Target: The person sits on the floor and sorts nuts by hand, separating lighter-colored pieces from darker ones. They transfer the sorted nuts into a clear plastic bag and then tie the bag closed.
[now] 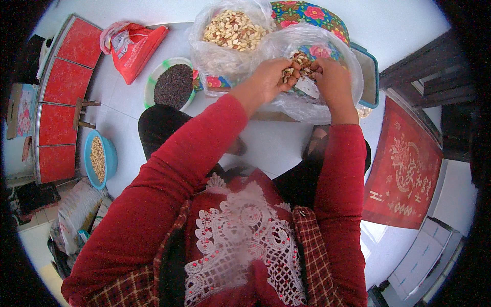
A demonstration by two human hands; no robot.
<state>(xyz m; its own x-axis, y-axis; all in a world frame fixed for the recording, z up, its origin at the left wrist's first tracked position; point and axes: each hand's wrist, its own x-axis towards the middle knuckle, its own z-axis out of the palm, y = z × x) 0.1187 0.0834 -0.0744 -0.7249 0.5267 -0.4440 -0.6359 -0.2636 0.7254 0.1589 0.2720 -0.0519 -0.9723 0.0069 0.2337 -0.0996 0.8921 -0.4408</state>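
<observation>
Both my hands are over an opened clear plastic bag. My left hand has its fingers curled around some shelled nuts or kernels with brown skins. On the other side, my right hand pinches at the same clump of brown bits and pale kernels between the hands. A white scrap lies just below the clump, in the bag. Beside it, a second clear plastic bag holds a heap of pale kernels. Flowered cloth or covering shows behind and under the bags.
A green and white basin of small dark grains stands left of the bags. Farther left are a red plastic bag, a small wooden stool and a blue basin of light beans or nuts. A teal-rimmed bin and red mat are at right.
</observation>
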